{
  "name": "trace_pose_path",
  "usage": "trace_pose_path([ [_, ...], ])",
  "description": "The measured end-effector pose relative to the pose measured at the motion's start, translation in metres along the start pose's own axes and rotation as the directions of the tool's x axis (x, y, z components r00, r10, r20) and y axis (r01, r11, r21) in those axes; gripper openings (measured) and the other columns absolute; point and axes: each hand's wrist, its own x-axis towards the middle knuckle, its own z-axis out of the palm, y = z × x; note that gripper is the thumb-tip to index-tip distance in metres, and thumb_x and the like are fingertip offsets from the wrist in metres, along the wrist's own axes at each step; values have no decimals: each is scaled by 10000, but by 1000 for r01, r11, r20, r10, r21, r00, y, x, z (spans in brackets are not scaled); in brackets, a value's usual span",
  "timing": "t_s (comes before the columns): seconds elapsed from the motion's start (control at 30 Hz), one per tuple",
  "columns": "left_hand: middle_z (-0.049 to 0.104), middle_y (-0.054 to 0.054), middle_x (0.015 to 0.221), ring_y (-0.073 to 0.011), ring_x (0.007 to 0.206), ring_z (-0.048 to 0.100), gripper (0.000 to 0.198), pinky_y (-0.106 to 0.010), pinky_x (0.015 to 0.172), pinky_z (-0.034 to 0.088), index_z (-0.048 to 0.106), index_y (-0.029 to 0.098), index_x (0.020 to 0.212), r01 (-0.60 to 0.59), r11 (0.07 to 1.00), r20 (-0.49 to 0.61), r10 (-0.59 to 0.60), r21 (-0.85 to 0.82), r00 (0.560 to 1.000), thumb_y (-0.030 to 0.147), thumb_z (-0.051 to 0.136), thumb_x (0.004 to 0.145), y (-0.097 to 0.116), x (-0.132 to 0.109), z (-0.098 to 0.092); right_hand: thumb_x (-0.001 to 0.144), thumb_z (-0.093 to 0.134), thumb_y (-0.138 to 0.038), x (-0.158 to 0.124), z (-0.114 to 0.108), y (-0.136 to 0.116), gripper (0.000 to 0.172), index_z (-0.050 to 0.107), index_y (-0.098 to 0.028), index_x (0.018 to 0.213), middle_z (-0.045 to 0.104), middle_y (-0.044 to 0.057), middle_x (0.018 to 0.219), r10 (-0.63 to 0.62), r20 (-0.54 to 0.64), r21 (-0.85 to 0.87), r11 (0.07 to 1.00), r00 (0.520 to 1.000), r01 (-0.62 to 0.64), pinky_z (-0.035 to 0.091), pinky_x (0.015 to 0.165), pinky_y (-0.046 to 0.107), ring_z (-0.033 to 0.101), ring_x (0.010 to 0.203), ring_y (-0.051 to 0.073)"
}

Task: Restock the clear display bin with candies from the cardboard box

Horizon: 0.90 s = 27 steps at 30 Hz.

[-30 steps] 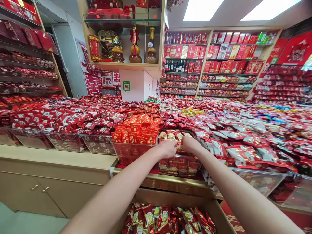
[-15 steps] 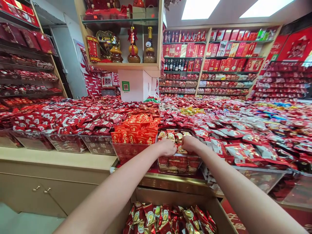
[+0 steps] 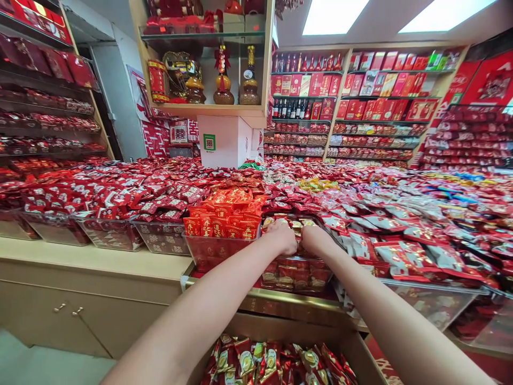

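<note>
My left hand (image 3: pixel 282 237) reaches down into a clear plastic bin (image 3: pixel 298 260) of small red and gold wrapped packets (image 3: pixel 308 221). Its fingers curl in among the packets, and their tips are hidden. Close beside it, my right hand (image 3: pixel 314 239) is also closed and bent down into the same bin, touching packets near its right side. Whatever either hand grips is covered by the knuckles. Below the bin stands an open cardboard box (image 3: pixel 340 342), holding loose red packets with gold and green prints (image 3: pixel 270 361).
Orange-red packets (image 3: pixel 224 214) fill the bin to the left, with more bins (image 3: pixel 160 238) along the counter. Red and white packets (image 3: pixel 401 259) are heaped at right. A gold-coloured counter edge (image 3: pixel 294 299) runs between bin and box. A shelf cabinet (image 3: pixel 204 109) overhangs the back.
My left hand has shifted slightly right and its knuckles have risen and curled over. The right hand stays nearly in place. The view has turned a little left.
</note>
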Motion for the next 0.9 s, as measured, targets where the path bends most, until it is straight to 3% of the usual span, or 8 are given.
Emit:
trace_pose_path([
  [0.17, 549, -126, 1030, -271, 1016, 439, 288, -331, 788, 393, 609, 141, 913, -46, 998, -24, 47, 31, 999, 201, 464, 671, -3, -8, -2, 717, 394, -97, -8, -1, 2, 279, 602, -112, 904, 626, 151, 899, 5, -17, 7, 1000, 1000, -4, 405, 691, 269, 581, 842, 212],
  [0.37, 637, -109, 810, -225, 794, 571, 273, -279, 637, 441, 639, 145, 819, -47, 998, 45, 45, 37, 998, 174, 405, 681, -12, -29, -7, 702, 432, -113, -6, 0, 0, 273, 625, -163, 888, 629, 121, 912, 25, -32, 13, 1000, 999, -25, 396, 704, 261, 567, 866, 199],
  [0.5, 644, -105, 803, -225, 764, 587, 284, -285, 629, 438, 630, 148, 808, -89, 995, 43, 87, 38, 995, 188, 363, 720, -13, -39, -8, 721, 456, -209, 3, -3, -9, 246, 638, -216, 886, 649, 59, 862, -105, -24, 47, 993, 994, 107, 392, 675, 226, 574, 808, 165],
  [0.63, 634, -85, 884, -223, 804, 583, 396, -306, 676, 434, 586, 180, 901, -179, 984, 21, 179, 3, 984, 347, 236, 820, -17, -47, -6, 687, 516, -268, 8, -4, -19, 254, 642, -209, 900, 653, 61, 858, -264, 29, -38, 963, 964, 265, 384, 703, 229, 561, 832, 183],
  [0.77, 619, -102, 912, -246, 825, 571, 565, -340, 705, 426, 538, 168, 953, -266, 962, -1, 266, -55, 964, 564, 170, 788, -21, -54, -2, 694, 500, -270, 11, -3, -22, 249, 650, -164, 864, 646, 100, 879, -295, 45, -95, 950, 954, 298, 365, 764, 277, 545, 877, 225],
  [0.9, 601, -121, 946, -251, 835, 565, 621, -339, 703, 430, 531, 154, 962, -233, 968, 32, 236, -89, 971, 623, 184, 751, -21, -52, -2, 706, 475, -223, 12, -8, -26, 236, 652, -144, 840, 648, 112, 866, -307, 98, -126, 940, 947, 318, 373, 750, 262, 561, 855, 211],
])
